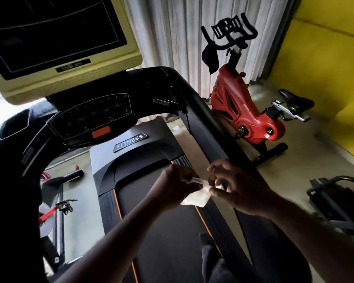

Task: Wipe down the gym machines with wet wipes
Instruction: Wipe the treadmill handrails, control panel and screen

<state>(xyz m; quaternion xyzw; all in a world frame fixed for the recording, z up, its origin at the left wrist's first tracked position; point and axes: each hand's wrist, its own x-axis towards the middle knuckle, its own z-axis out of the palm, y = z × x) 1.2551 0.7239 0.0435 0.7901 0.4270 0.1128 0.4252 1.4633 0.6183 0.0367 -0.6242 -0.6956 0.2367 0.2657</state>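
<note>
Far left, up high: cream-cased screen (53, 33) with dark glass. Below it, console (92, 117) of the treadmill (143, 160), with rows of dim buttons and one orange-red bar. Lower still, grey motor cover with a badge reading FITNESS, then the black belt (161, 231), edged with an orange line.

Mid-frame, above the belt's right edge: left hand (176, 184), fingers curled, pinching the left end of a wet wipe (196, 198). White, thin, slightly see-through, crumpled and partly folded. Top edge pulled taut between both hands, lower part hanging loose in a rumpled flap. Held in the air, touching no machine. Just right of it: right hand (239, 186), thumb and forefinger nipping the wipe's right end, other fingers loosely raised above.

Behind the hands, black handrail (213, 127) sloping down from the console. Further right: red exercise bike (243, 111) with black handlebars and saddle, standing before a pale pleated curtain (182, 33). Far right: yellow wall (325, 68) and, low down, a black metal frame (331, 201), too blurred to identify.
</note>
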